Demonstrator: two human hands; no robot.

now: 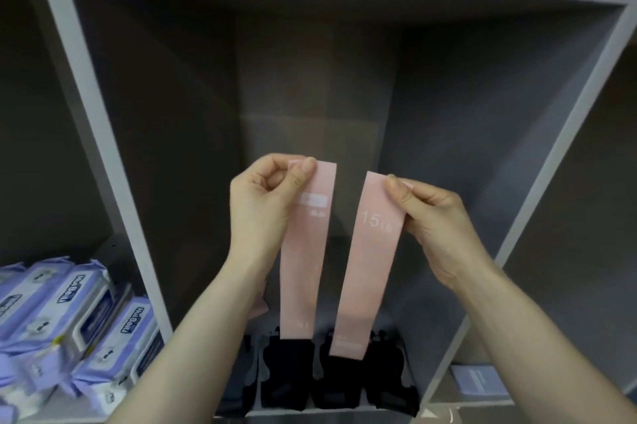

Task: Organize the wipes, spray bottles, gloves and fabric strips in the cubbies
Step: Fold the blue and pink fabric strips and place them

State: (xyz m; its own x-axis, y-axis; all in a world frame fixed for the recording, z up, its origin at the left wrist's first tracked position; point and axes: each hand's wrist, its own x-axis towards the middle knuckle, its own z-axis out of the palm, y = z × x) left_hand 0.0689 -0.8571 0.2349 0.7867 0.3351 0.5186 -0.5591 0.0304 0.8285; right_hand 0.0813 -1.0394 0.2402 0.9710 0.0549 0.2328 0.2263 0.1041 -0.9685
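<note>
Both hands are raised in front of the middle cubby point(344, 85): the left hand point(265, 206) pinches the top of one pink fabric strip point(303, 261) between thumb and curled fingers, and the right hand point(431, 213) pinches a second pink strip point(365, 271) (the one printed "15") the same way. Each strip hangs straight down, the two just apart, their lower ends dangling over the black gloves point(324, 378) lined up on the near floor of that cubby. Wipes packs point(69, 316) fill the cubby to the left. My guess is the strips are about to be laid away; limp as they are, they could drape crookedly over the gloves, or one could slip from so light a pinch and drop among them.
</note>
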